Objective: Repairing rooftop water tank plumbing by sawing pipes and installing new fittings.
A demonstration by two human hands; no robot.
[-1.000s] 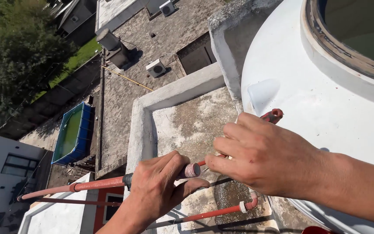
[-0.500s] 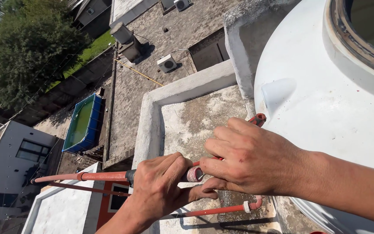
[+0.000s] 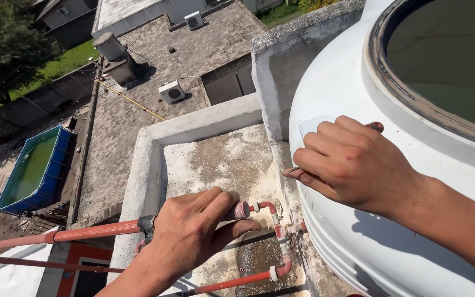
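My left hand [image 3: 191, 237] is closed around a long red pipe [image 3: 89, 232] just behind its open end [image 3: 242, 209], holding it out over a concrete roof ledge [image 3: 155, 165]. Held against the side of a large white water tank [image 3: 342, 242], my right hand [image 3: 353, 165] grips a thin tool; the tool's red end [image 3: 377, 126] sticks out above the fingers and its tip [image 3: 290, 171] points left. Red pipework with elbows [image 3: 279, 231] runs along the tank's base just right of the pipe's end.
The tank's round opening [image 3: 446, 71] shows greenish water inside. A grey concrete wall [image 3: 281, 49] stands behind the tank. Far below are neighbouring roofs with air-conditioning units [image 3: 171, 92], a blue rectangular pool [image 3: 34, 170] and trees.
My right hand has left the pipe's end and moved up and right onto the tank wall. My left hand keeps its hold on the pipe. The view has shifted towards the tank.
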